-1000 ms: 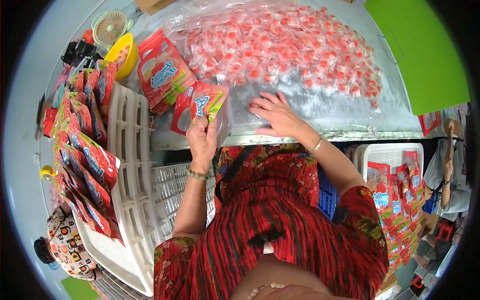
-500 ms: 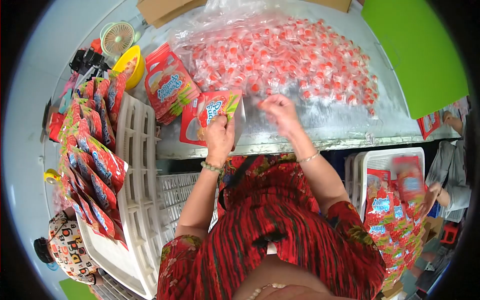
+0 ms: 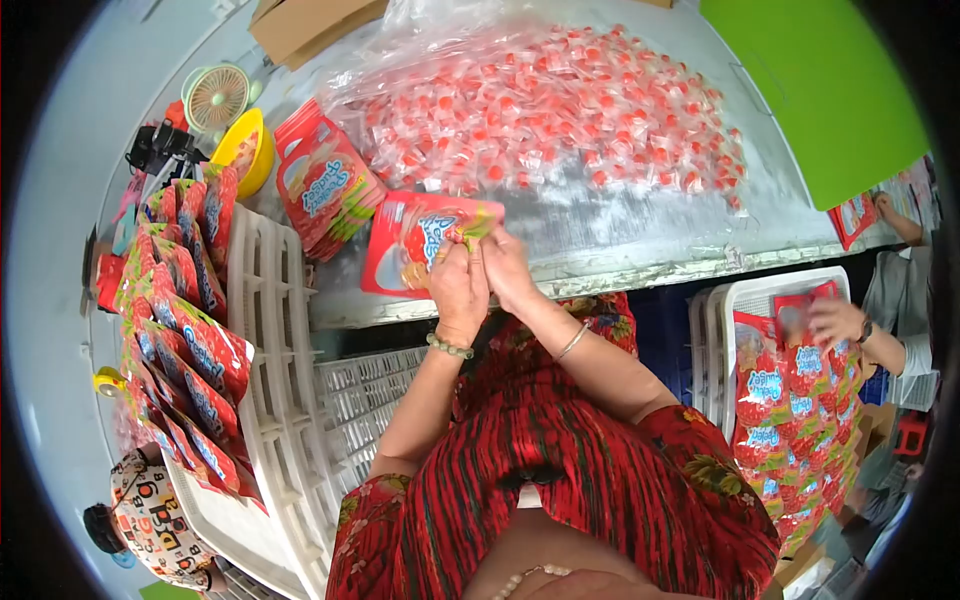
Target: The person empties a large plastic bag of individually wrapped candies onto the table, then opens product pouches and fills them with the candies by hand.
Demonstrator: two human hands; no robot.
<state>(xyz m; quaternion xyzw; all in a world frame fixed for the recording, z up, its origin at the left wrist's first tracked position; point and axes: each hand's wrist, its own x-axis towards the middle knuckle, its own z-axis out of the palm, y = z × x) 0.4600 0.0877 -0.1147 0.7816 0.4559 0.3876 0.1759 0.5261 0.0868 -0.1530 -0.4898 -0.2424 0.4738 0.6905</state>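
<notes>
My left hand grips a red printed pouch by its edge, above the table's front rim. The pouch lies tilted on its side, with its printed face toward me. My right hand is pressed to the pouch's right end beside my left hand, fingers closed on its edge; its fingertips are partly hidden. Behind them, a heap of small clear-wrapped red sweets spreads over the metal table. A stack of similar red pouches lies just left of the pouch I hold.
Left stand white crates topped with upright filled pouches, a yellow bowl and a small fan. A green board is at the right. Another person's hand reaches over a crate of pouches.
My right hand has moved left from the sweets' edge to the pouch. The pouch has tipped slightly. The other person's hand has moved further over the right crate.
</notes>
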